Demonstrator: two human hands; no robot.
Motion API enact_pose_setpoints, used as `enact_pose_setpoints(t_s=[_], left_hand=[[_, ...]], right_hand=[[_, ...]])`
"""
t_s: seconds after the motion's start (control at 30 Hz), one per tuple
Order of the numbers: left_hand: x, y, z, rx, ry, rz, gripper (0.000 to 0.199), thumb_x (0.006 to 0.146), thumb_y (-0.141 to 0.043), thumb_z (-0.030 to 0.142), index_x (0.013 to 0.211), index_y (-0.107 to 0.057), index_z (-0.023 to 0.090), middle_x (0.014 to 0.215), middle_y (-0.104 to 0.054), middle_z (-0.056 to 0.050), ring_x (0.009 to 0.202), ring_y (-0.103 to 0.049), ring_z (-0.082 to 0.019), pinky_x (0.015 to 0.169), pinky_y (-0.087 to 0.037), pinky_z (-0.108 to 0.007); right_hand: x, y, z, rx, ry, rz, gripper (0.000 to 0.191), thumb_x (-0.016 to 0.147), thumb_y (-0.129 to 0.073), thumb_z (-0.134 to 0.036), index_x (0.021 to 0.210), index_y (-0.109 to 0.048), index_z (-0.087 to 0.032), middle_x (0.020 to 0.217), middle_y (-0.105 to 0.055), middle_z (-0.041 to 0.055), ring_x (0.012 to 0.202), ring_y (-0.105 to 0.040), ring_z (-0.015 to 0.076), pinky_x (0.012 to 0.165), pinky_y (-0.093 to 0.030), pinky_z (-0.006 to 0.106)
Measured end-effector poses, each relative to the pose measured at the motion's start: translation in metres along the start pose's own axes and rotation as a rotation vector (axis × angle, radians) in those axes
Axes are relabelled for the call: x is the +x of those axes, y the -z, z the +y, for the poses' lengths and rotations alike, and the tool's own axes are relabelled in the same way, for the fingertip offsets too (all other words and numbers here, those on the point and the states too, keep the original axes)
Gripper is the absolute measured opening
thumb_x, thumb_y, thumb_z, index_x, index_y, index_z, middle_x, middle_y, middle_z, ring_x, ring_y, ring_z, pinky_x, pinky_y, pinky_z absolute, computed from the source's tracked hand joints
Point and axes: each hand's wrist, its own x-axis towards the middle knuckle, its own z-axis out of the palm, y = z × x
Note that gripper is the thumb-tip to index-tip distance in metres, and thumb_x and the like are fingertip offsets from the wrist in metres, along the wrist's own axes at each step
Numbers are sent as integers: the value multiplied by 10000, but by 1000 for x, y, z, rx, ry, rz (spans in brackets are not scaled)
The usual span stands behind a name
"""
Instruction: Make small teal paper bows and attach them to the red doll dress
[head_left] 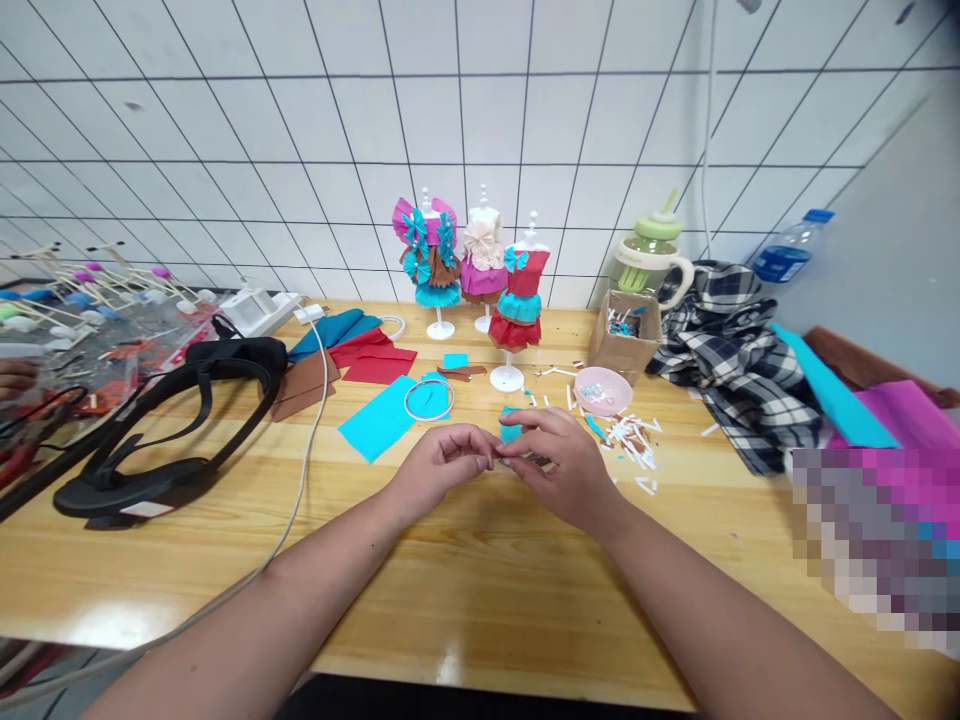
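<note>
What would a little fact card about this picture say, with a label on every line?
Hands: left hand and right hand, fingertips close together; anything pinched is too small to tell
Nearby: small blue piece, beside the right hand
Dress forms: three, white, wearing colourful outfits
Bowl: pink, small bits inside
Box: brown cardboard, behind the bowl

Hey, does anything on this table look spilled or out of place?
Yes. White strips lie scattered loose beside the pink bowl, like a small spill. The bottle by the plaid cloth also looks tilted, though lens distortion may exaggerate that.
</note>
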Motion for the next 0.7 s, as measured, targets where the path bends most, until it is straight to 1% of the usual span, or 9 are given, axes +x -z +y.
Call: enact_pose_setpoints(t_s=[0.1, 0.17, 0.23, 0.3, 0.37, 0.47, 0.57, 0.63, 0.7], left_hand=[[0, -1, 1, 48, 2, -25, 149, 733, -668, 312, 703, -661, 167, 812, -696, -55, 808, -628, -198, 757, -470, -316], [1, -2, 1, 87, 28, -4, 181, 748, -659, 346, 727, -665, 166, 795, -698, -51, 783, -626, -190, 746, -469, -310], [3, -2, 1, 128, 62, 60, 224, 768, -642, 385, 735, -655, 164, 768, -688, -40, 755, -615, -176, 734, -464, -298], [5, -2, 1, 162, 76, 155, 267, 783, -624, 424, 736, -630, 161, 705, -651, -18, 694, -587, -151, 694, -452, -278], [7, -1, 0, 220, 82, 201, 298, 783, -614, 452, 735, -610, 158, 660, -608, 0, 641, -552, -134, 647, -437, -264], [5, -3, -1, 447, 63, 142, 311, 762, -636, 471, 742, -631, 161, 694, -617, -11, 665, -554, -144, 641, -434, -270], [1, -6, -4, 769, -72, 98, 321, 732, -683, 496, 824, -663, 189, 803, -660, -25, 766, -584, -175, 706, -437, -300], [0, -7, -5, 923, -160, 82, 333, 743, -678, 512, 862, -657, 201, 848, -675, -27, 814, -593, -189, 736, -430, -317], [0, -7, -4, 1012, -205, 40, 293, 810, -619, 489, 879, -653, 206, 857, -684, -26, 828, -597, -192, 748, -420, -324]], right_hand=[[0, -1, 1, 44, -34, -19, 77, 798, -659, -214, 776, -721, -255, 1078, -697, 27, 922, -627, 172, 828, -478, 351], [0, -2, 2, 53, -69, -21, 82, 792, -667, -209, 767, -727, -258, 1061, -706, 21, 914, -632, 174, 826, -476, 351], [-1, -3, 1, 52, -118, -6, 86, 791, -669, -204, 764, -728, -260, 1039, -716, 13, 930, -635, 178, 844, -470, 354], [-1, -3, 1, 46, -167, 19, 81, 796, -666, -203, 765, -721, -254, 1020, -724, 6, 949, -639, 177, 863, -463, 344], [-3, -3, 0, -9, -190, 21, 75, 813, -649, -207, 791, -711, -243, 1014, -725, 7, 948, -643, 173, 854, -459, 319], [-5, -4, -3, -232, -185, -63, 90, 853, -603, -245, 855, -693, -235, 877, -729, 14, 831, -647, 178, 733, -440, 286], [-5, -5, -9, -415, -159, -148, 150, 891, -544, -273, 982, -660, -244, 736, -698, 9, 719, -620, 173, 627, -375, 273], [-5, -5, -12, -465, -121, -165, 206, 900, -522, -260, 1080, -622, -246, 733, -692, 9, 713, -608, 171, 614, -348, 274], [-5, -5, -14, -497, -80, -181, 249, 895, -519, -241, 1133, -592, -243, 738, -691, 10, 708, -597, 173, 608, -329, 280]])
